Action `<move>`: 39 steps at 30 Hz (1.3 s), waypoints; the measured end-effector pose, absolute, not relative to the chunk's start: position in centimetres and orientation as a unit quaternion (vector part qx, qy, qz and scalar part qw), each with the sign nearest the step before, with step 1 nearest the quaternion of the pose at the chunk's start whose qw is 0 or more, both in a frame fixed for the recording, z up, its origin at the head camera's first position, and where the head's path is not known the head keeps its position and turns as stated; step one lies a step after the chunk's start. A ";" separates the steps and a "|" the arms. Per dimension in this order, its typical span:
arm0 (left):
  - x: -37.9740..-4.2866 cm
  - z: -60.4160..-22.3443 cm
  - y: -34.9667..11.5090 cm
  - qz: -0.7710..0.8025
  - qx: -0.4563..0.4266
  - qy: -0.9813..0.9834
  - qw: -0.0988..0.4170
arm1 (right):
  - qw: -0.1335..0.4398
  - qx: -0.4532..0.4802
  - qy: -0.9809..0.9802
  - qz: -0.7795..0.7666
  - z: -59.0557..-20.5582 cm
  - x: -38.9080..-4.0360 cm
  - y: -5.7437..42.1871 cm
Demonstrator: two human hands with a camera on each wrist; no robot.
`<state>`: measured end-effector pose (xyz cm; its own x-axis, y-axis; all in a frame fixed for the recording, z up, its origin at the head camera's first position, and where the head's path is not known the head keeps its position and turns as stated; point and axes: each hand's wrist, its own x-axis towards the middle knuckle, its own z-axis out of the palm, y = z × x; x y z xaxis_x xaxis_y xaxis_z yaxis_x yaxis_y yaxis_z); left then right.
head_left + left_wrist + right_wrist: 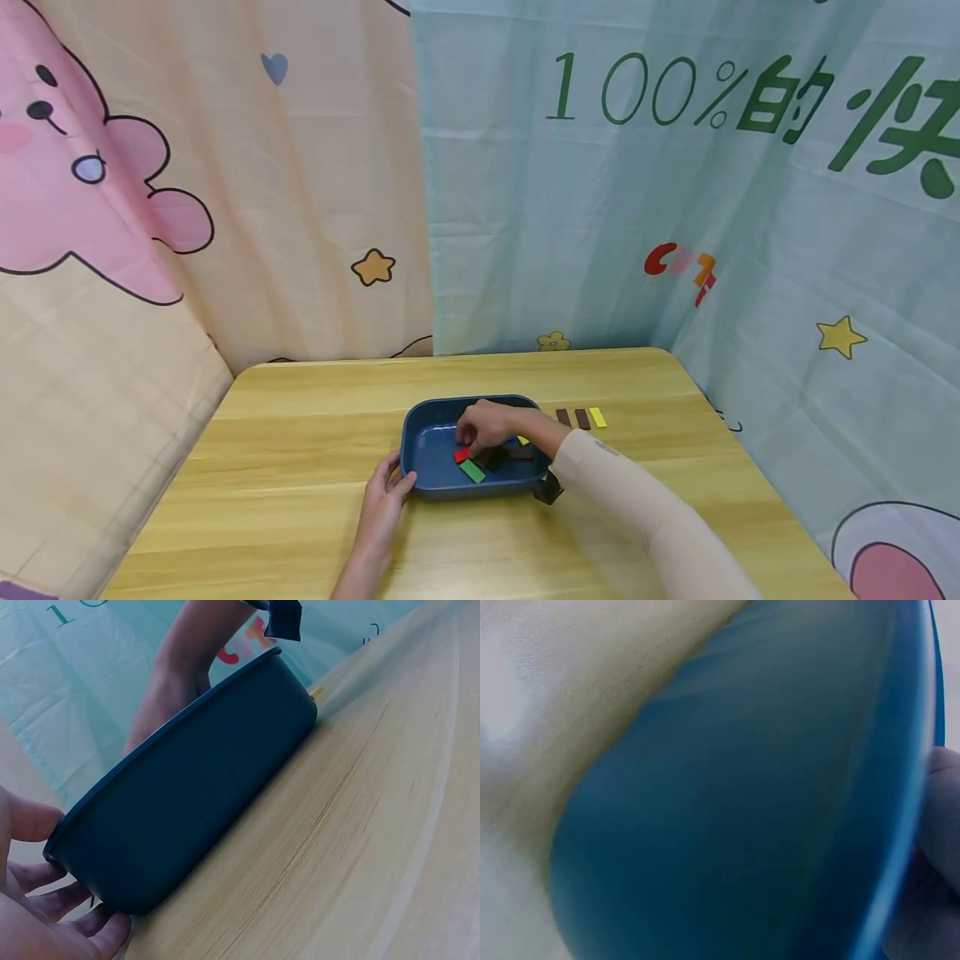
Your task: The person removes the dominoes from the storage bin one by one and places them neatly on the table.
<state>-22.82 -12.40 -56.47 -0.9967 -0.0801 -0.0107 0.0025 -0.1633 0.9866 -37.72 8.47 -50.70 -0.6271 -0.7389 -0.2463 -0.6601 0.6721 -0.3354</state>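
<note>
A dark blue rectangular basin (pixel 480 492) stands on the table. At its left end my left hand (pixel 382 500) grips it, the thumb on the rim and the other fingers against the outer wall, as the left wrist view shows. My right hand (pixel 487 425) reaches inside with bent fingers pointing down among small flat blocks. A red block (pixel 462 456) lies right by those fingertips, and a green block (pixel 472 471) lies in front of them. Dark blocks (pixel 521 452) sit partly under the hand. I cannot tell whether the right fingers hold a block.
Right of the basin, two brown blocks (pixel 582 419) and a yellow block (pixel 597 417) stand in a row on the wooden table (pixel 315 417). The black wrist camera (pixel 549 489) hangs beside the basin's right end. Printed curtains (pixel 525 208) enclose the table's back and sides.
</note>
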 end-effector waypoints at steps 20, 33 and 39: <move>-22.8 -55.9 -12.4 -0.758 0.031 -0.651 0.028 | 0.185 -0.446 0.873 -0.064 -49.3 -37.4 7.2; -22.7 -56.2 -12.6 -0.761 0.024 -0.647 0.034 | 0.179 -0.432 0.880 -0.090 -46.2 -37.4 8.3; -22.7 -56.5 -12.5 -0.764 0.020 -0.643 0.042 | 0.178 -0.410 0.890 -0.092 -45.3 -37.6 9.5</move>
